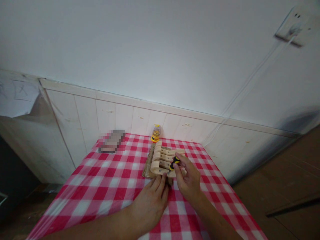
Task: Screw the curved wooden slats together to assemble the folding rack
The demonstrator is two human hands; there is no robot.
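A pale wooden rack [156, 162] with several curved slats lies on a piece of brown cardboard [148, 170]. Screw heads show along its near slat. My left hand [152, 200] has its fingertips against the near edge of the rack, gripping it there; part of the grip is hidden. In my right hand [187, 176] is a small black and yellow screwdriver [174, 163], pinched between thumb and fingers. Its tip points down at a screw on the near slat; whether it sits in the screw head I cannot tell.
A clear bottle-shaped screwdriver set [155, 133] with a yellow base stands behind the rack. A blurred flat object [112, 141] lies at the back left. The checked tablecloth [120, 186] reaches the panelled wall [142, 116]. A cable runs down from the socket [296, 28].
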